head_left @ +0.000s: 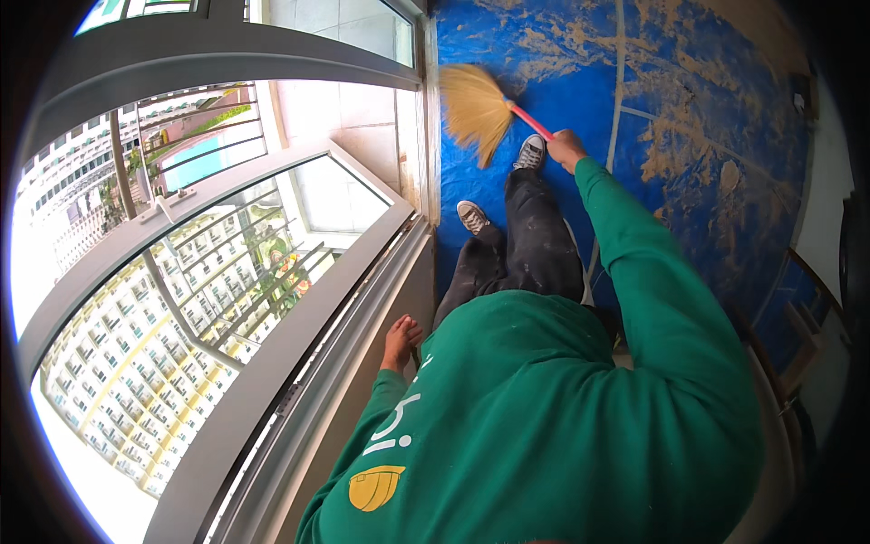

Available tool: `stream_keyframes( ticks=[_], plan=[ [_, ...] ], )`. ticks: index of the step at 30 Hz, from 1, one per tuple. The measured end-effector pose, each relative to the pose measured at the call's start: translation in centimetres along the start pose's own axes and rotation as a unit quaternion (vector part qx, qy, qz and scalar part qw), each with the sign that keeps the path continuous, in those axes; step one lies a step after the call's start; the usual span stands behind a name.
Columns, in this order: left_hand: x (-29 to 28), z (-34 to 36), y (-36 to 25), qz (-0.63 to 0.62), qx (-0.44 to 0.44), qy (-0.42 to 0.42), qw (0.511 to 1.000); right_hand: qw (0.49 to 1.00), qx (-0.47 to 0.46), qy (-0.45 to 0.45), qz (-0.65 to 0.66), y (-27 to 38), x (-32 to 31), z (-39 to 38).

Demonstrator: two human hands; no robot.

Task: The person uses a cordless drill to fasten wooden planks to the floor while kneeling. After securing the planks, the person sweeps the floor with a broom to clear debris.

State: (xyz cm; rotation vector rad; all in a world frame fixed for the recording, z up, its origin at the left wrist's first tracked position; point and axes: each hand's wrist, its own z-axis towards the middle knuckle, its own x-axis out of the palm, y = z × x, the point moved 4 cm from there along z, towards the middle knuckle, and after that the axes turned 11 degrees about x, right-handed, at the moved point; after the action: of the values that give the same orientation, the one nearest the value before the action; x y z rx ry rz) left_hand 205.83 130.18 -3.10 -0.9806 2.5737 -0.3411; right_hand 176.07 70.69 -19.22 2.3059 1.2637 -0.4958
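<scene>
My right hand (566,150) is closed round the pink-red handle of a straw broom (476,111). The broom's wide, pale yellow bristle head fans out low over the blue floor covering (566,100), beside the window frame and just beyond my shoes. My left hand (401,342) hangs by my left hip, close to the window ledge, with its fingers curled. A thin, dull yellowish bit shows beside that hand; what it is, or whether the fingers hold it, is hard to make out.
Tan dust and debris (675,145) lie scattered across the blue covering at the far right. A grey-framed window (362,181) stands tilted open on my left, with railings and buildings outside. Wooden pieces (802,340) lean at the right edge. My sneakers (472,217) stand on the covering.
</scene>
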Motion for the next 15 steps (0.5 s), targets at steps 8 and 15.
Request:
stream_keyframes(
  ticks=[8,15],
  plan=[
    [9.4,3.8,-14.3,0.015,0.169,0.011,0.986,0.985,0.1,-0.122,0.066,-4.4,-19.3,1.4],
    [10.4,-2.2,-47.2,0.029,0.593,-0.03,0.804,0.982,0.066,-0.174,0.037,-6.2,-23.7,-14.2]
  ],
)
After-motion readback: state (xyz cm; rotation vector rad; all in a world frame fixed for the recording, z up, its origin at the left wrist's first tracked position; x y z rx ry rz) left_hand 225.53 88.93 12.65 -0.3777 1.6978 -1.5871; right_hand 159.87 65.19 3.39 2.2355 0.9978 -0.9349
